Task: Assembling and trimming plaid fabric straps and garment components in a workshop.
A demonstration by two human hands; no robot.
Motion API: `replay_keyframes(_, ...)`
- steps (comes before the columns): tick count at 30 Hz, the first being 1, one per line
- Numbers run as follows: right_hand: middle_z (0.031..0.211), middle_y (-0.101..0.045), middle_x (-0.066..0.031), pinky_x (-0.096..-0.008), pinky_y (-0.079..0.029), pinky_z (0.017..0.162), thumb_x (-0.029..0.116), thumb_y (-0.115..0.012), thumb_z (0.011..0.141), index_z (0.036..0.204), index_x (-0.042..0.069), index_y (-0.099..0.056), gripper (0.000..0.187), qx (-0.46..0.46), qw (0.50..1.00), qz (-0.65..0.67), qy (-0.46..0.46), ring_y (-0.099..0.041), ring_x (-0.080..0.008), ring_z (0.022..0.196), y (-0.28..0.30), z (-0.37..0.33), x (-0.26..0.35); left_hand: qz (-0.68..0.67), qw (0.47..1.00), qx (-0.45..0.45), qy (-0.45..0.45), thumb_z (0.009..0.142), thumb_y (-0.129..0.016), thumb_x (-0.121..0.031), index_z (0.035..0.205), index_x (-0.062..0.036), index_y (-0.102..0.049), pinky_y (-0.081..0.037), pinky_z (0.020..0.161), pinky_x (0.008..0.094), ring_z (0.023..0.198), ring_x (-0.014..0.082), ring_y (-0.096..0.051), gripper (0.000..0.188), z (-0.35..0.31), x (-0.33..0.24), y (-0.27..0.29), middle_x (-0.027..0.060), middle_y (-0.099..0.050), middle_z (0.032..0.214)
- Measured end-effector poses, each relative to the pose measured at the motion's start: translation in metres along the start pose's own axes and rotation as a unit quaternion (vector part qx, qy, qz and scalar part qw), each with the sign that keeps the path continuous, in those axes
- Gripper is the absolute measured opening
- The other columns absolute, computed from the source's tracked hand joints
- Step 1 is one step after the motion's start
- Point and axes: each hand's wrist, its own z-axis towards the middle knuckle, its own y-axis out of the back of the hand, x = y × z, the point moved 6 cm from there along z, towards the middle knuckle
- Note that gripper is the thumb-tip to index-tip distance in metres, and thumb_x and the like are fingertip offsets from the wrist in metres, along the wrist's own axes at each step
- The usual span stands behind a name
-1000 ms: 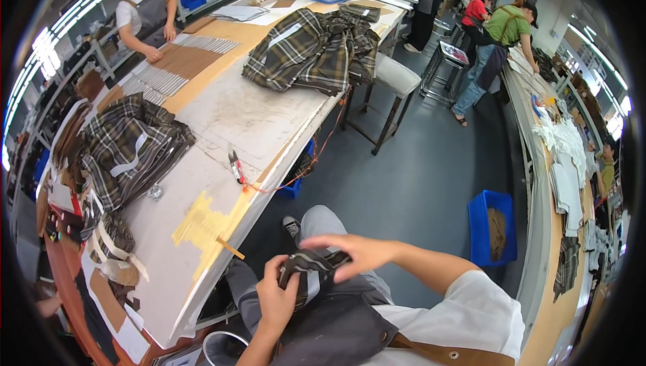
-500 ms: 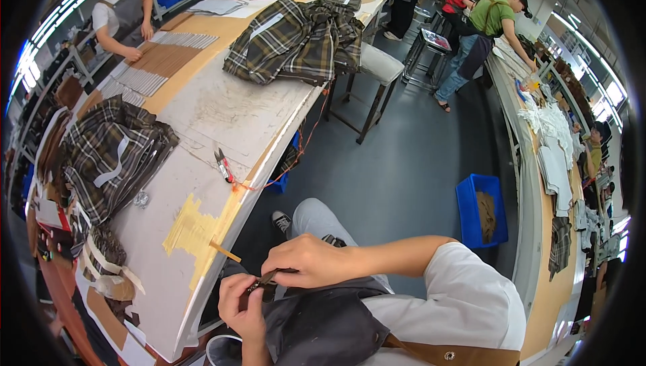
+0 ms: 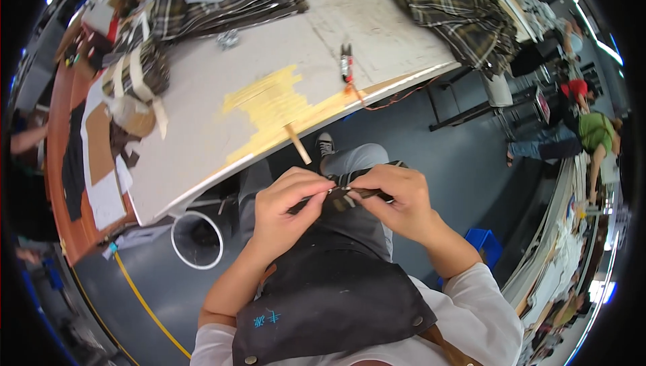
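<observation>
We are pinching a small dark strap piece (image 3: 343,194) between both hands, left hand (image 3: 286,214) and right hand (image 3: 397,201) closing on its ends, just below the long grey worktable (image 3: 202,130), above our dark apron (image 3: 330,292).

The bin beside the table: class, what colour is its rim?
White, on the round bin; the head view shows it.

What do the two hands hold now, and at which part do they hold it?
Both pinch a thin dark strip over the lap: left hand at its left end, right hand at its right end. What the strip is cannot be told.
</observation>
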Motion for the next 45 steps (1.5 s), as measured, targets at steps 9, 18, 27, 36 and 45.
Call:
replay_keyframes(9, 0.065, -0.059, -0.0093, -0.0266, -0.041, 0.046, -0.007, -0.064, 0.06, 0.082, 0.0, -0.062, 0.024, -0.059, 0.994, -0.083, 0.032, -0.055, -0.0194, 0.052, 0.027, -0.004, 0.015, 0.294, 0.955, -0.038, -0.015, 0.059, -0.065, 0.006, 0.081, 0.0021, -0.061, -0.047, 0.063, 0.0358, 0.071, 0.0279, -0.058, 0.023, -0.062, 0.082, 0.022, 0.0117, -0.061, 0.075)
replay_keyframes(18, 0.063, -0.058, -0.008, -0.0269, -0.041, 0.043, -0.006, -0.069, 0.058, 0.083, 0.001, -0.062, 0.026, -0.033, 0.993, -0.085, 0.076, -0.056, -0.0193, 0.051, -0.004, -0.012, 0.012, 0.137, 0.985, -0.09, -0.052, 0.061, -0.071, 0.003, 0.084, -0.0013, -0.058, -0.045, 0.064, 0.0321, 0.075, 0.025, -0.054, 0.028, -0.028, 0.007, -0.005, 0.0103, -0.058, 0.084)
replay_keyframes(27, 0.064, -0.058, -0.008, -0.0281, -0.041, 0.043, -0.005, -0.069, 0.057, 0.084, 0.001, -0.062, 0.028, -0.026, 0.992, -0.09, 0.086, -0.055, -0.0203, 0.052, -0.009, -0.016, 0.006, 0.084, 0.991, -0.101, -0.008, 0.059, -0.07, 0.005, 0.077, -0.003, -0.056, -0.04, 0.06, 0.0313, 0.071, 0.0225, -0.053, 0.024, -0.026, 0.007, -0.014, 0.0062, -0.056, 0.077)
replay_keyframes(36, 0.067, -0.062, -0.0077, -0.0262, -0.044, 0.049, -0.008, -0.068, 0.058, 0.08, 0.0, -0.06, 0.025, -0.005, 0.992, -0.105, 0.065, -0.059, -0.0194, 0.056, -0.013, -0.016, 0.002, 0.142, 0.984, -0.099, 0.035, 0.063, -0.069, 0.007, 0.075, 0.0, -0.054, -0.043, 0.06, 0.0264, 0.068, 0.0202, -0.055, 0.02, -0.039, 0.015, -0.004, 0.0084, -0.057, 0.078)
replay_keyframes(45, 0.067, -0.061, -0.0085, -0.0252, -0.043, 0.048, -0.008, -0.068, 0.059, 0.081, 0.0, -0.06, 0.025, -0.009, 0.991, -0.11, 0.079, -0.057, -0.0182, 0.055, -0.02, -0.016, -0.004, 0.113, 0.989, -0.073, 0.065, 0.063, -0.068, 0.008, 0.076, -0.0009, -0.056, -0.043, 0.067, 0.0252, 0.073, 0.0187, -0.057, 0.02, -0.039, 0.028, 0.001, 0.0073, -0.058, 0.078)
